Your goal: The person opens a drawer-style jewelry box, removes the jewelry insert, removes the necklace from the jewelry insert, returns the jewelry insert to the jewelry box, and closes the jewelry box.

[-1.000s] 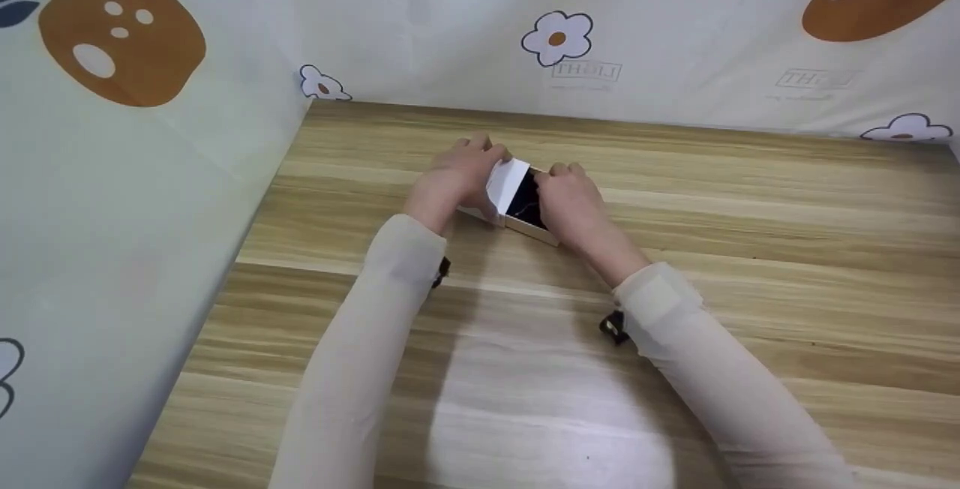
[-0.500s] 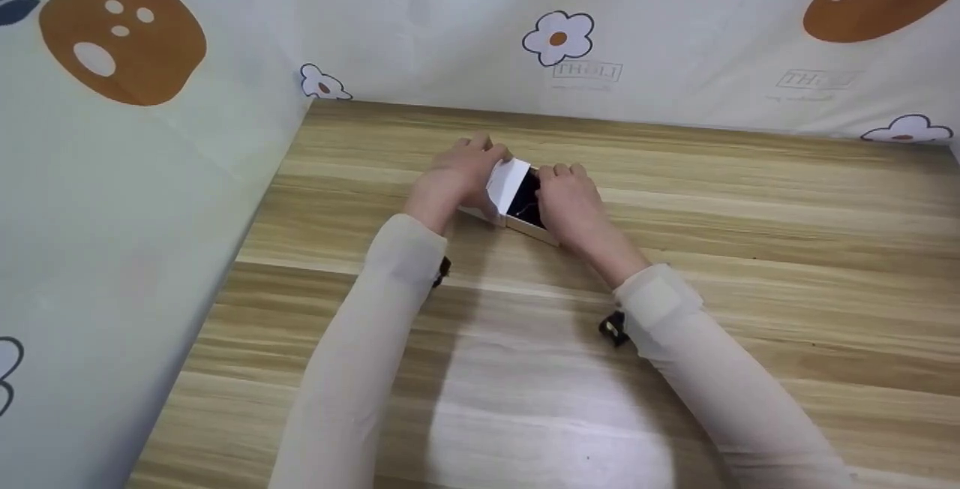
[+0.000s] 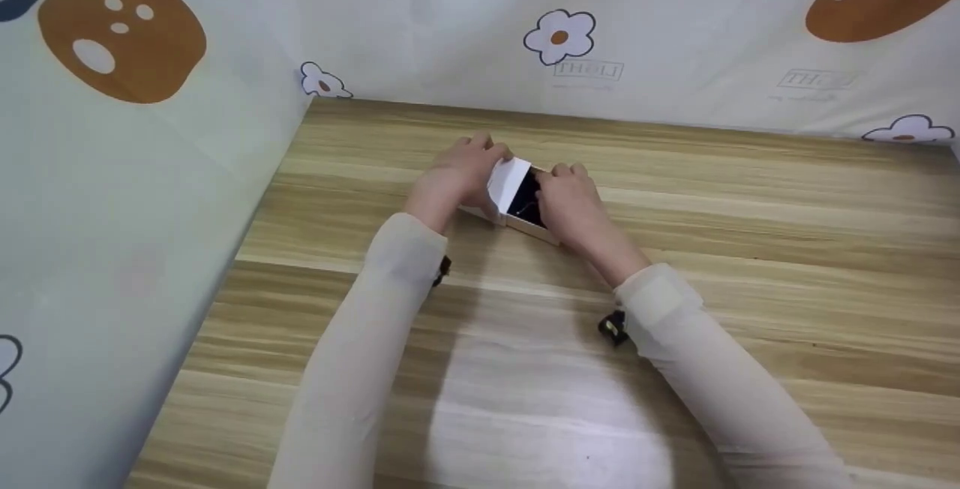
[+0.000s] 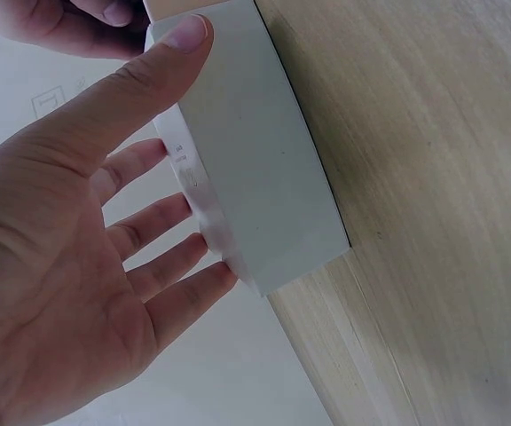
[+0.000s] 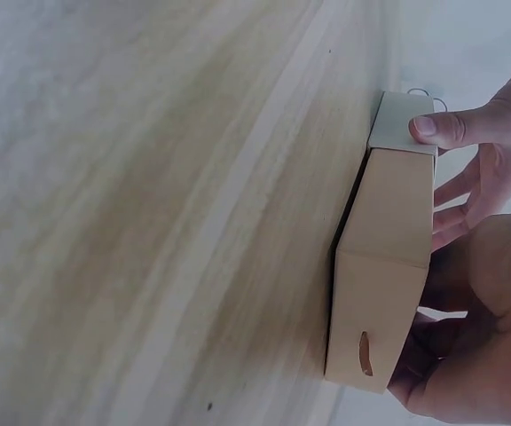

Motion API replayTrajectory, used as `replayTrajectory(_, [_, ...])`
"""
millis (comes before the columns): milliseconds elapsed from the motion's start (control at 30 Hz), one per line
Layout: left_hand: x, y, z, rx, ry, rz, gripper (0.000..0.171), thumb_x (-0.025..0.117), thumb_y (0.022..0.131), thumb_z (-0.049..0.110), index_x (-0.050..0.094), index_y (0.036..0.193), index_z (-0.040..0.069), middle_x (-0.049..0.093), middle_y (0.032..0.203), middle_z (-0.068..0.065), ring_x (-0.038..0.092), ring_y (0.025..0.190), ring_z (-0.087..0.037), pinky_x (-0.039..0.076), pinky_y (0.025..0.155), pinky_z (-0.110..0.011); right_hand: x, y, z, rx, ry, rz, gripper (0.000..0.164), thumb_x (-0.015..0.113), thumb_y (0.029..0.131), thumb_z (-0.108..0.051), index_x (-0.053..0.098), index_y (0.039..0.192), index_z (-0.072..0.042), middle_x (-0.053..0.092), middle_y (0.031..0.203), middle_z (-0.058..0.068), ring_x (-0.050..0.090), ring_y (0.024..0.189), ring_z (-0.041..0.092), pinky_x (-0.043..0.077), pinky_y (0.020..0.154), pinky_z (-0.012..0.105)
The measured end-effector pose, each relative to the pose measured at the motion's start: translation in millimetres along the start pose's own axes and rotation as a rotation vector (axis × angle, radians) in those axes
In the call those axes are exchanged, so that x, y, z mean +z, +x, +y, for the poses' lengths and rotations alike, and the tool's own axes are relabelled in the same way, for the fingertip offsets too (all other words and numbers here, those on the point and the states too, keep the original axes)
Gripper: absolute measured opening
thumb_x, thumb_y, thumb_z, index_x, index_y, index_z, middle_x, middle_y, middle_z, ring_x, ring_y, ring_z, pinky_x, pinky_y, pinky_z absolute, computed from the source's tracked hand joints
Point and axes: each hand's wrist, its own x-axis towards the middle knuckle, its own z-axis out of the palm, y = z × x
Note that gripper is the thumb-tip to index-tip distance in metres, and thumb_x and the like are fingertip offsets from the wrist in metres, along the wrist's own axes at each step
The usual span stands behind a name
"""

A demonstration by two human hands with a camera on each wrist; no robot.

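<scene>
A small box stands on the wooden table: a white sleeve (image 3: 513, 176) with a tan cardboard drawer (image 3: 531, 229) pulled partway out on its right. Inside, the drawer has a black lining (image 3: 525, 196) with a thin pale strand (image 3: 526, 208) lying across it. My left hand (image 3: 463, 172) grips the sleeve, thumb on the near side and fingertips along the top edge in the left wrist view. Over the drawer's right part is my right hand (image 3: 571, 200), its curled fingers reaching inside. The drawer wall (image 5: 375, 311) hides its fingertips in the right wrist view; I cannot tell what they hold.
The wood-grain table (image 3: 750, 249) spreads around the box. A pale cloth (image 3: 420, 24) with flowers and orange fruit prints hangs along the back and left edges. Small black devices (image 3: 613, 328) sit at both wrists.
The right fingers shift slightly at the drawer's black lining. The left hand and the box stay in place.
</scene>
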Motion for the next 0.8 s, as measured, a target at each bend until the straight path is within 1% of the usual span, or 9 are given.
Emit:
replayTrajectory(233, [0.1, -0.2, 0.7, -0.01, -0.009, 0.002, 0.093, 0.092, 0.069, 0.035, 0.042, 0.146, 0.02, 0.038, 0.145, -0.009, 0.039, 0.131, -0.029, 0.041, 0.11, -0.044, 0, 0, -3, 0.027, 0.021, -0.044, 0.034, 0.05, 0.102, -0.017, 0.063, 0.12, 0.008, 0.063, 0.117, 0.027, 0.054, 0.109, 0.041, 0.042, 0.097, 0.047])
replayTrajectory(433, [0.3, 0.5, 0.4, -0.013, 0.004, 0.003, 0.092, 0.091, 0.07, 0.035, 0.042, 0.146, 0.021, 0.039, 0.145, -0.008, 0.039, 0.131, -0.029, 0.041, 0.11, -0.044, 2, -1, -7, 0.053, 0.039, -0.045, 0.035, 0.05, 0.102, -0.018, 0.062, 0.12, 0.01, 0.06, 0.118, 0.029, 0.05, 0.112, 0.042, 0.041, 0.099, 0.049])
replayTrajectory(633, [0.6, 1.0, -0.1, -0.015, 0.013, -0.003, 0.092, 0.091, 0.069, 0.035, 0.042, 0.146, 0.021, 0.039, 0.145, -0.008, 0.039, 0.132, -0.029, 0.042, 0.109, -0.045, 1, 0, -9, 0.131, 0.12, -0.087, 0.042, 0.05, 0.101, -0.023, 0.057, 0.125, 0.011, 0.054, 0.124, 0.028, 0.043, 0.118, 0.042, 0.044, 0.098, 0.052])
replayTrajectory(800, [0.3, 1.3, 0.5, -0.021, 0.003, -0.002, 0.093, 0.092, 0.069, 0.036, 0.041, 0.146, 0.022, 0.037, 0.147, -0.008, 0.039, 0.133, -0.029, 0.043, 0.108, -0.046, 0, -1, -10, 0.154, 0.173, -0.083, 0.04, 0.051, 0.099, -0.021, 0.057, 0.124, 0.01, 0.052, 0.124, 0.028, 0.041, 0.117, 0.042, 0.045, 0.096, 0.053])
